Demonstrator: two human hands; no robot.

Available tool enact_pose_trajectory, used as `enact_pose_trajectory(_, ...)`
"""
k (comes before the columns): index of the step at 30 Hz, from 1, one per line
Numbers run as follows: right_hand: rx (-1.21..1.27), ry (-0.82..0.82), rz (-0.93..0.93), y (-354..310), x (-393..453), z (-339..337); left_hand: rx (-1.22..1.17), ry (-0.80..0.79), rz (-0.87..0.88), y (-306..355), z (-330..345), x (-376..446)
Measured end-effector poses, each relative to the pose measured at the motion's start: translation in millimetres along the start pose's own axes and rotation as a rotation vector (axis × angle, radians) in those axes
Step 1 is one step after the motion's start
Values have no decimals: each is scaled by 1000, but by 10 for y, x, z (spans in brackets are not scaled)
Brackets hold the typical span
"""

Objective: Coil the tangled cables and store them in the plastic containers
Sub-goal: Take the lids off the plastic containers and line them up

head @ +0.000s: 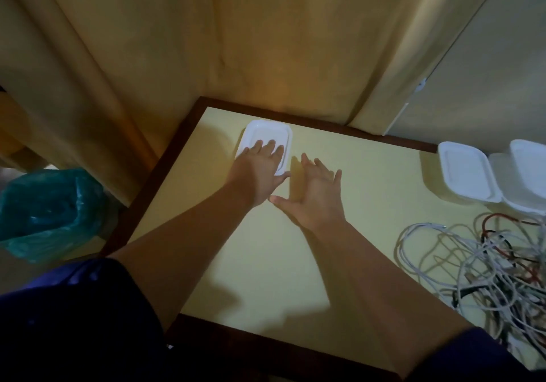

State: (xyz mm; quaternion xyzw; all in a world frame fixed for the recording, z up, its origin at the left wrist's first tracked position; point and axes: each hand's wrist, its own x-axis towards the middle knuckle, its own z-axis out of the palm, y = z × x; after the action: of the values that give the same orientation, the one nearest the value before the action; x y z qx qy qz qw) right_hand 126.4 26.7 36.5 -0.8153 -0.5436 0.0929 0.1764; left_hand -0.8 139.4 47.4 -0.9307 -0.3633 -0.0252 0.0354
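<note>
1. Head view: left hand [260,171] lays straight fingers [270,148] flat on a lidded white container [266,133], upper centre, likely pressing its lid shut.
2. Right hand [313,192] hovers spread beside it, gripping nothing.
3. Tangled cables [478,269] wait lower right on the desk [266,263], below more containers [466,171].

A white plastic container [266,137] with its lid on lay flat at the far left of the table. Two more lidded white containers [468,171] sat side by side at the far right. Just near of them sprawled a tangled heap of cables [484,275], mostly white with some red and black strands, uncoiled.
</note>
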Motion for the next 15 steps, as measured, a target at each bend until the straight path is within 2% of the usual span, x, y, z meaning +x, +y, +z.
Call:
enact_pose_trajectory(4, 166, 11, -34, -77, -11, 100, -33, 203, 134, 147, 68, -283)
enact_pose_trajectory(7, 259, 59, -74, -114, -98, 193, -87, 241, 128, 134, -2, -400)
enact_pose_trajectory(12, 69, 78, -74, -106, -186, 257, -151, 403, 176, 129, -331, -396)
enact_pose_trajectory(15, 27, 101, -104, -139, -238, 286, -263, 450, 113, 66, -486, -292)
